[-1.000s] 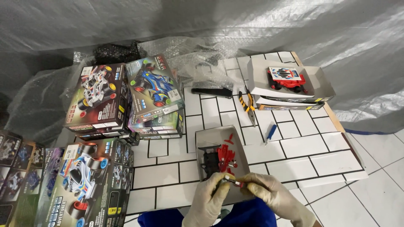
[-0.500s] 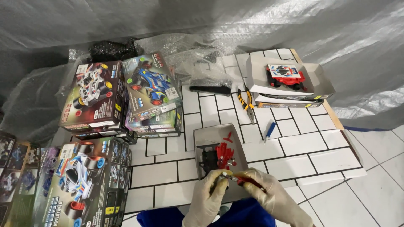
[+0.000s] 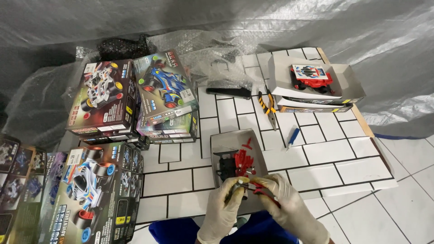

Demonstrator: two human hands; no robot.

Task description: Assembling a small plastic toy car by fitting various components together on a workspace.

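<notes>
Both my hands wear pale gloves and meet at the bottom centre. My left hand [image 3: 224,208] pinches a small dark part. My right hand [image 3: 289,205] grips red-handled cutters [image 3: 260,190] whose tip is at that part. Just beyond my hands lies an open grey box tray [image 3: 226,142] with red plastic parts [image 3: 244,158] and a black piece [image 3: 224,166] in it.
Stacks of toy car kit boxes [image 3: 131,97] stand at the left, more [image 3: 90,190] at lower left. Yellow-handled pliers [image 3: 270,105], a black tool [image 3: 228,92] and a blue screwdriver [image 3: 293,137] lie on the tiled surface. A red toy car [image 3: 312,77] sits in an open box at the right.
My hands stay together at the tray's near edge with little movement. The view has shifted slightly.
</notes>
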